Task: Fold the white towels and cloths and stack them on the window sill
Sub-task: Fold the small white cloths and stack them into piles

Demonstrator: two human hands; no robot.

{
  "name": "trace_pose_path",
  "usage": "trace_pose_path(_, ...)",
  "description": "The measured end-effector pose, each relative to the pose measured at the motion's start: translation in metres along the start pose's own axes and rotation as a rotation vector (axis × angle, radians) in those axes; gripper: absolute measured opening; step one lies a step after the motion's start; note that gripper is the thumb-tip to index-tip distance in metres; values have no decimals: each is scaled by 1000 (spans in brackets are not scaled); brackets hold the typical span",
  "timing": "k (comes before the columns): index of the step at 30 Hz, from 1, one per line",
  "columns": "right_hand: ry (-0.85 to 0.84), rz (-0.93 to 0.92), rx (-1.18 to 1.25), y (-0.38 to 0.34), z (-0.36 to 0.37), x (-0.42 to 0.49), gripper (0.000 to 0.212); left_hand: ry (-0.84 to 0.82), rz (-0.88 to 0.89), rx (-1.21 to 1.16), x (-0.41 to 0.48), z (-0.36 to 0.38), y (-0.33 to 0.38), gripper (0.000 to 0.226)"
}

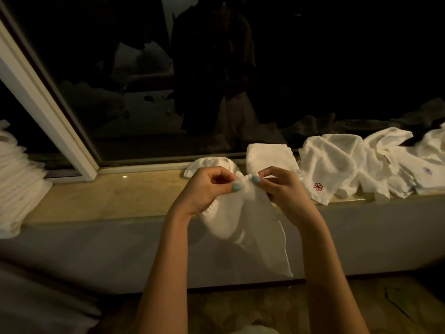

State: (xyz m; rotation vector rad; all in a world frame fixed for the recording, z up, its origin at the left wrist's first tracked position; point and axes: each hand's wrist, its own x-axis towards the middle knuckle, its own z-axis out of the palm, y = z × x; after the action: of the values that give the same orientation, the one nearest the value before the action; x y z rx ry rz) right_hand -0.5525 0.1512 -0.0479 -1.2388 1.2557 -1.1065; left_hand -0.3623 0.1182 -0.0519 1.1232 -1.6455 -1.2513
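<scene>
Head view: the left hand (207, 186) and right hand (279, 186) pinch the white cloth (255, 225) at one top corner, thumbs nearly touching, its length hanging straight down before the window sill (115, 196).

No words or numbers can be read. On the window sill (108, 196), right of centre, a white towel (325, 165) bears a red embroidered flower-like emblem (318, 186). At the far right a second towel (414, 179) carries a small blue mark (427, 170), too blurred to read.

Plain white cloth (255, 220), my nails (237, 187) teal; red flower emblem on that white towel (322, 169), blue emblem on the far cloth (431, 175), beige sill (108, 196).
</scene>
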Motion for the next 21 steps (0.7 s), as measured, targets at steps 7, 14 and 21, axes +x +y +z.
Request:
trace_pose_path(7,8,-156,-165,3,8,0,8,-46,-1,-45,-1,4,4,14)
trace_pose_path(14,-9,-228,-258,5,9,3,10,-62,71,58,0,3,7,14)
trace_pose_path(21,-71,-223,-140,5,6,7,8,-93,86,70,-1,0,18,10)
